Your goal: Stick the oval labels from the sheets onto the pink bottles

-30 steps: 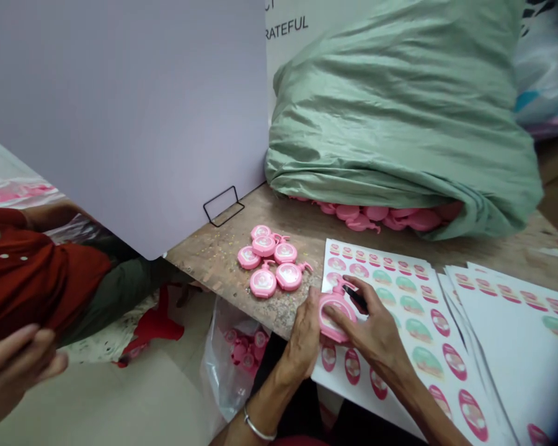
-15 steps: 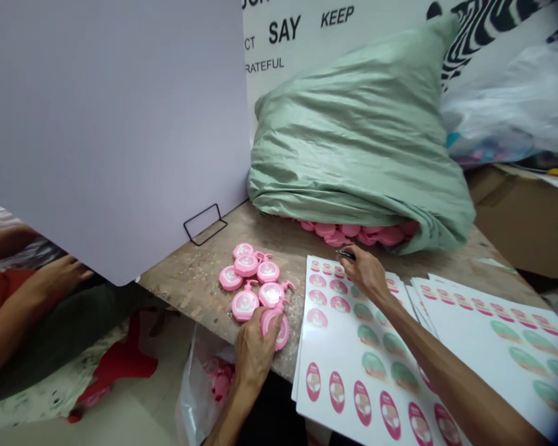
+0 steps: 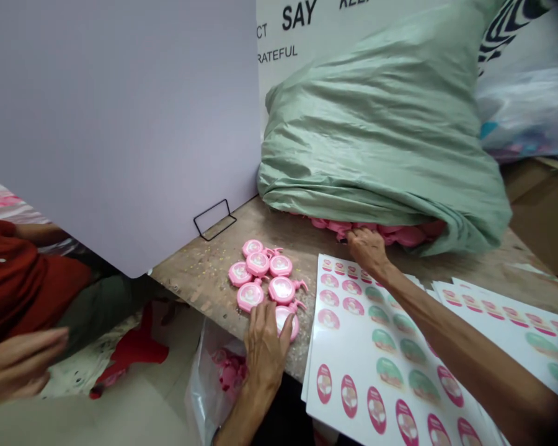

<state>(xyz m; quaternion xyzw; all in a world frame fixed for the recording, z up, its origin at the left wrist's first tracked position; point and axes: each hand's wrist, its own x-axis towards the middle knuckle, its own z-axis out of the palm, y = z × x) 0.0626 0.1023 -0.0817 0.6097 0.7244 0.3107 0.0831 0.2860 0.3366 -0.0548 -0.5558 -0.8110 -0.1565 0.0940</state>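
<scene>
Pink toy (image 3: pixel 288 322) under flat left hand (image 3: pixel 266 347); right hand (image 3: pixel 366 245) grips pink parts (image 3: pixel 400 234).

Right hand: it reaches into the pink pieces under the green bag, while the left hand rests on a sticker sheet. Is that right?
Not quite. The right hand does reach into the pink pieces under the green bag, but the head view shows the left hand resting on a pink round piece at the table edge, beside the sticker sheet, not on it.
</scene>
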